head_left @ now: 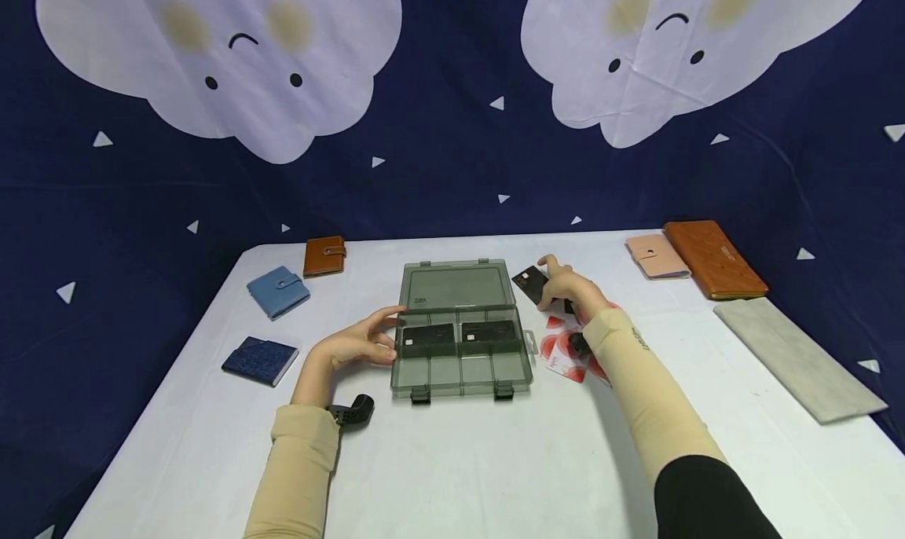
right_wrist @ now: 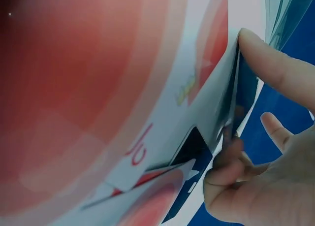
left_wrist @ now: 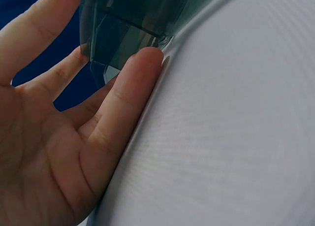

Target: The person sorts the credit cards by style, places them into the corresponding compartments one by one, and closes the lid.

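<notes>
A translucent grey-green divided plastic box (head_left: 424, 375) lies with its lid (head_left: 458, 285) folded back. Two black cards, a left one (head_left: 427, 335) and a right one (head_left: 489, 331), sit in its rear compartments. My left hand (head_left: 360, 341) touches the box's left wall with extended fingers; the left wrist view shows a fingertip (left_wrist: 142, 63) against the wall's lower edge. To the right of the lid, my right hand (head_left: 566, 285) pinches a black card (head_left: 529, 282) by its edges, between thumb and fingers. Beneath that forearm lie red-and-white cards (head_left: 566, 358), partly hidden, with another dark card (right_wrist: 193, 149) among them.
On the table's left are a brown card holder (head_left: 324, 258), a light-blue one (head_left: 278, 291) and a dark-blue one (head_left: 259, 360). To the right lie a pink card holder (head_left: 656, 257), a brown wallet (head_left: 714, 260) and a long grey wallet (head_left: 799, 360). A dark-blue curtain (head_left: 452, 185) hangs behind.
</notes>
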Demonstrator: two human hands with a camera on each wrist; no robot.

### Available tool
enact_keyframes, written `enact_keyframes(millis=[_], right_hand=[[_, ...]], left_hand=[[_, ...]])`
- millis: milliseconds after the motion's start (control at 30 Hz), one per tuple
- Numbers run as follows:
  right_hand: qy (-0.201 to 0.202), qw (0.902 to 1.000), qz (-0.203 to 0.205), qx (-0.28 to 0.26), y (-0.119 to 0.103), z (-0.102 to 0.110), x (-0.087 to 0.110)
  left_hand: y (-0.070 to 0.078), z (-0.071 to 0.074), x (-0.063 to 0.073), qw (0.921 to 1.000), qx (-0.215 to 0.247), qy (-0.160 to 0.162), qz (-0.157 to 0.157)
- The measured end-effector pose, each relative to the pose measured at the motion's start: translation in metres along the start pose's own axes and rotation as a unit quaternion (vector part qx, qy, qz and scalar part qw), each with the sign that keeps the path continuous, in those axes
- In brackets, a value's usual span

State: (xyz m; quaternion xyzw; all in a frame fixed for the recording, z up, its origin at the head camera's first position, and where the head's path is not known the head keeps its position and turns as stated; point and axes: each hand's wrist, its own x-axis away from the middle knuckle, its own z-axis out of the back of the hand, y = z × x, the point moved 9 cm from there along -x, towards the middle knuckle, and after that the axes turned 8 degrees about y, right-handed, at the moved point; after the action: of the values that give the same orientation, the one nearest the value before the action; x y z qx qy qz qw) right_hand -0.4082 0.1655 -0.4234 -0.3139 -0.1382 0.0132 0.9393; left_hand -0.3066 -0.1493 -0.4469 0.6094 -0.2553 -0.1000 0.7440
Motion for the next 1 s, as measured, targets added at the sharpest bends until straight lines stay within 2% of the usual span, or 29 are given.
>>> enact_keyframes(millis=[67, 133, 267, 300, 333, 367, 400, 467, 600, 700, 800, 1000], right_hand=[[0.011, 0.9997, 0.02, -0.009, 0.011, -0.003, -0.016], [0.022, 0.9994, 0.026, -0.011, 0.032, -0.007, -0.045], [0.113, 0.9921, 0.054, -0.01, 0.11, -0.013, -0.147], [0.126, 0.9902, 0.056, -0.024, 0.129, -0.013, -0.172], [0.149, 0.9856, 0.071, -0.036, 0.142, -0.011, -0.189], [0.166, 0.9816, 0.082, -0.046, 0.148, -0.008, -0.198], [0.171, 0.9796, 0.087, -0.059, 0.146, -0.004, -0.197], [0.18, 0.9747, 0.094, -0.093, 0.122, 0.006, -0.172], [0.143, 0.975, 0.088, -0.145, 0.017, 0.024, -0.05], [0.096, 0.9761, 0.094, -0.171, -0.044, 0.026, 0.018], [0.072, 0.9777, 0.1, -0.17, -0.07, 0.017, 0.039], [0.008, 0.9807, 0.139, -0.137, -0.102, -0.013, 0.051]], left_hand=[[0.0, 0.0, 0.0, 1.0, 0.0, 0.0, -0.001], [0.0, -0.001, 0.0, 1.0, -0.002, -0.001, -0.002], [0.0, -0.001, 0.0, 1.0, 0.002, -0.003, 0.0], [0.0, -0.001, 0.0, 1.0, 0.003, -0.004, 0.0], [0.0, -0.001, 0.0, 1.0, 0.005, -0.003, 0.001], [-0.001, -0.001, 0.0, 1.0, 0.006, -0.003, 0.002], [-0.001, -0.001, 0.0, 1.0, 0.007, -0.003, 0.002], [-0.001, 0.0, 0.0, 1.0, 0.006, -0.003, 0.003], [-0.001, 0.0, -0.001, 1.0, 0.003, -0.003, 0.002], [0.0, 0.0, -0.001, 1.0, 0.004, -0.002, 0.001], [0.0, 0.0, -0.001, 1.0, 0.006, -0.001, 0.001], [-0.001, 0.0, -0.001, 1.0, 0.003, 0.002, 0.005]])
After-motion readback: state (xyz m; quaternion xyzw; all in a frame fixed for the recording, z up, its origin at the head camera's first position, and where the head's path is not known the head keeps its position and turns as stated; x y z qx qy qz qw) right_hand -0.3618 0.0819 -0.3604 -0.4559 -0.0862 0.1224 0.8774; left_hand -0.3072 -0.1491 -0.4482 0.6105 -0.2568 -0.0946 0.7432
